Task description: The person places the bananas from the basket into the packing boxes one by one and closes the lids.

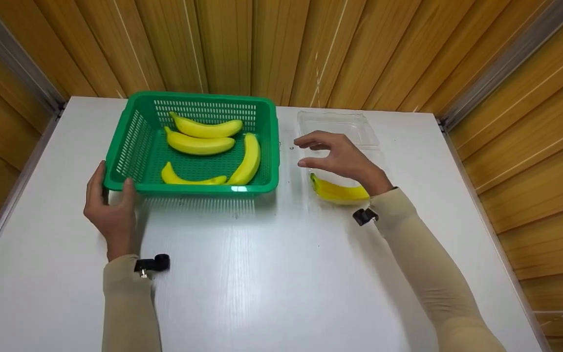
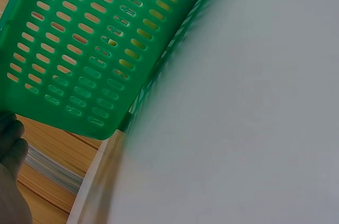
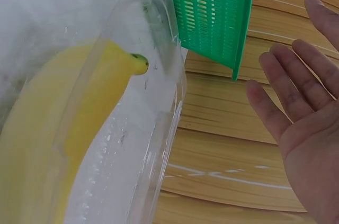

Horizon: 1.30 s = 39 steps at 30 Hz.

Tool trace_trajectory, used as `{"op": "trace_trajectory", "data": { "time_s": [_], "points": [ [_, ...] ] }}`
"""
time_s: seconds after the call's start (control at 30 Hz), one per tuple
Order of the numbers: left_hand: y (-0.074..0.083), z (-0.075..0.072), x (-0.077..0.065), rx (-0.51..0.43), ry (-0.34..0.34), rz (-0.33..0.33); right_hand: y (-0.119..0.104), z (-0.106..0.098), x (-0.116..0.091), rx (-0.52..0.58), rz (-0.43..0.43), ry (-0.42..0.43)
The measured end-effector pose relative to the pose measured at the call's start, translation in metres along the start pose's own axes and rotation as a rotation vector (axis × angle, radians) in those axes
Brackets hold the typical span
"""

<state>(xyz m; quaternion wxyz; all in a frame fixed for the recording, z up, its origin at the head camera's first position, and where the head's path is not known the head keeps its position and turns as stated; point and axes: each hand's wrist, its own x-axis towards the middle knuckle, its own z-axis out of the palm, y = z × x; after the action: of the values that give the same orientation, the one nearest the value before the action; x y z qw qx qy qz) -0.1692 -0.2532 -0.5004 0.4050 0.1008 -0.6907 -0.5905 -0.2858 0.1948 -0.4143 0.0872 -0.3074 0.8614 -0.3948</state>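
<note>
Gripping a green slotted plastic basket (image 1: 193,188) by its near-left corner with left hand (image 1: 110,208). Holding right hand (image 1: 342,155), with spread fingers (image 3: 286,88), over a clear plastic box (image 1: 347,123) containing a yellow banana (image 1: 337,191).

From my end, I saw the basket (image 1: 193,187) back left on the table (image 1: 242,278), 4 bananas (image 1: 201,145) inside; right of it lay the box (image 1: 336,128), 1 banana (image 1: 340,193) in its near half.
</note>
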Motion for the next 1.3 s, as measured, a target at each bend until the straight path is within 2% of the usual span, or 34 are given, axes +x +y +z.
{"op": "trace_trajectory", "data": {
  "time_s": [0.4,0.6,0.8,0.93,1.13,1.3],
  "points": [
    [0.001,0.0,0.0,-0.019,0.005,0.004,-0.022,0.017,0.022,0.008,-0.063,-0.024],
    [0.001,-0.001,0.0,-0.005,0.006,0.044,-0.028,0.028,0.034,0.036,-0.107,-0.053],
    [0.001,0.0,0.0,-0.008,0.005,0.028,-0.034,0.04,0.045,0.041,-0.13,-0.104],
    [-0.003,-0.001,0.0,-0.005,0.002,0.029,-0.037,0.05,0.054,0.014,-0.13,-0.146],
    [-0.005,-0.002,0.0,-0.005,0.002,0.014,-0.036,0.061,0.067,-0.025,-0.174,-0.213],
    [-0.005,-0.001,0.001,-0.015,0.0,0.008,-0.037,0.067,0.075,-0.07,-0.152,-0.257]
  ]
}}
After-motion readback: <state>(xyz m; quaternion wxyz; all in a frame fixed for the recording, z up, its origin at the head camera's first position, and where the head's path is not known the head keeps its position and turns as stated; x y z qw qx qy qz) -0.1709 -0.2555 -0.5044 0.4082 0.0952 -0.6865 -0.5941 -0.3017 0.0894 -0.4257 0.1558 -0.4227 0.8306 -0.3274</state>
